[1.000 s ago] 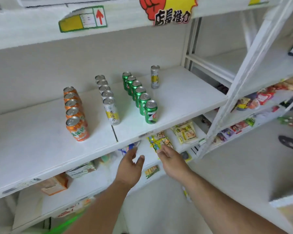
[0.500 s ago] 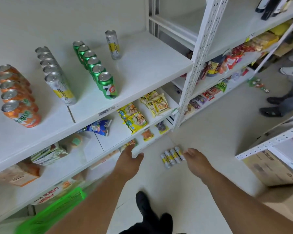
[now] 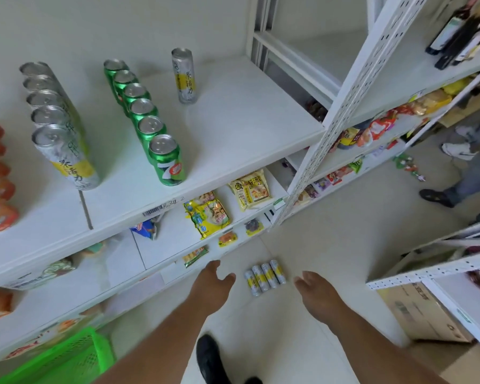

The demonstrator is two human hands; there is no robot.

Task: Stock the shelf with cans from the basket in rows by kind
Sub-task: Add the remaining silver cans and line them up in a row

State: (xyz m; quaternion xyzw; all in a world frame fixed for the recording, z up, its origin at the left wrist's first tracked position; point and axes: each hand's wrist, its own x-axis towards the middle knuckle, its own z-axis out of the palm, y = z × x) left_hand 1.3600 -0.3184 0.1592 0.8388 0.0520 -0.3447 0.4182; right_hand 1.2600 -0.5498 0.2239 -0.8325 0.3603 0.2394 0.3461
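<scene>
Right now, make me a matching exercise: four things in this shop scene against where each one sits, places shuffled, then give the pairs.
Things:
1. row of green soda cans
2. four silver-and-yellow slim cans lying side by side
3. bright green plastic basket
4. brown cardboard box

Places:
A. floor, bottom left corner
B. upper white shelf
C. floor, between the hands
D. floor, under the right-hand rack

Pairs: 1-B, 2-C, 3-A, 4-D

Four cans (image 3: 265, 277) lie on the floor (image 3: 330, 245) (between both hands).
</scene>
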